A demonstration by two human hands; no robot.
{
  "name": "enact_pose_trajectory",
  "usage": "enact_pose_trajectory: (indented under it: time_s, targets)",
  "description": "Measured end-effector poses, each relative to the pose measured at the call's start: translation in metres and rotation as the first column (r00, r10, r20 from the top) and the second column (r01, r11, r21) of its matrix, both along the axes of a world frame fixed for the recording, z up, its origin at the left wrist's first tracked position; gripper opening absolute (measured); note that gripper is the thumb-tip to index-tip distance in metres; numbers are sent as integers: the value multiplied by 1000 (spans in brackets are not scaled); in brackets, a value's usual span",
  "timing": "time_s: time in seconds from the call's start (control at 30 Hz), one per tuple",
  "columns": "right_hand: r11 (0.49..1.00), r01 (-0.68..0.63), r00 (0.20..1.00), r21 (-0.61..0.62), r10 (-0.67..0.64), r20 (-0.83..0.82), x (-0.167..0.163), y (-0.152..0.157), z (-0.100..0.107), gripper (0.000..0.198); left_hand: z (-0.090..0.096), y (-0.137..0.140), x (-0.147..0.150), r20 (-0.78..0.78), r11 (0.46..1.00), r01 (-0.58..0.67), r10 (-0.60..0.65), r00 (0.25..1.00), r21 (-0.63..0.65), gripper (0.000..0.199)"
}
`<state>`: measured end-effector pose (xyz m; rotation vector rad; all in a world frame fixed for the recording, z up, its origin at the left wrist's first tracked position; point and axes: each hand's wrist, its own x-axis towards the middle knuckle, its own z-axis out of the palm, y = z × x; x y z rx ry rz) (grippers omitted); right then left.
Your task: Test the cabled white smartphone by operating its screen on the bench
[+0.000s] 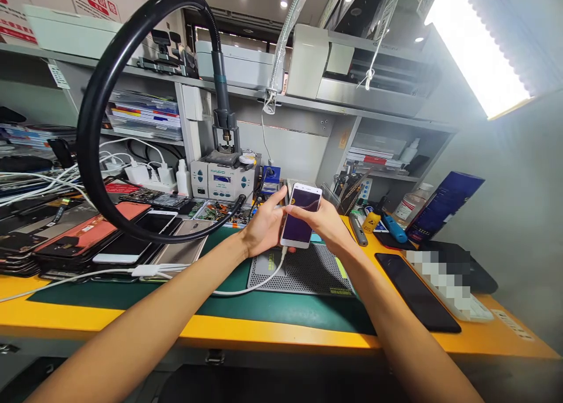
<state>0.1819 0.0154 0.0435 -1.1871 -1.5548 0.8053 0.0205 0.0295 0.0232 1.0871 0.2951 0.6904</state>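
Note:
A white smartphone [302,234] with a mostly dark screen is held upright above the mat, between both hands. My left hand [264,224] wraps the phone's left side, its fingers partly hidden behind it. My right hand [324,218] grips the right side, with its thumb lying across the screen. A white charging cable [281,266] is plugged into the phone's bottom edge and curves away to the left. Under the hands lies a dark perforated pad [303,274] on a green mat [272,309].
Phones and phone parts [92,230] are stacked at the left. A thick black hose [83,115] arches in front of a soldering station [224,179]. At the right lie a black tablet-like slab [416,291], a yellow bottle [370,222] and a clear bottle [411,206]. A bright lamp [479,45] hangs above.

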Motion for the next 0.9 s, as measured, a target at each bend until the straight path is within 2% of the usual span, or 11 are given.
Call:
enact_pose_trajectory:
  time_s: [0.27,0.4,0.6,0.8,0.9]
  targets:
    - [998,-52,999,-28,52,2,3,2,-2,46,-2,2,-1,34,1000,-5,6,999,-31,80]
    - [998,-62,998,-5,62,-1,3,2,-1,44,-1,2,-1,20,999,-19,20,1000,-37,79]
    - [998,34,997,49,-31,-66,0,1,0,43,0,-2,0,33,1000,14,-15,999,4,75]
    - [980,199,971,30,-193,-142,1,3,2,48,2,-7,2,-19,999,29,-28,999,41,77]
    - [975,216,966,47,-206,-157,2,4,1,44,3,-9,3,-15,998,40,-40,999,42,76]
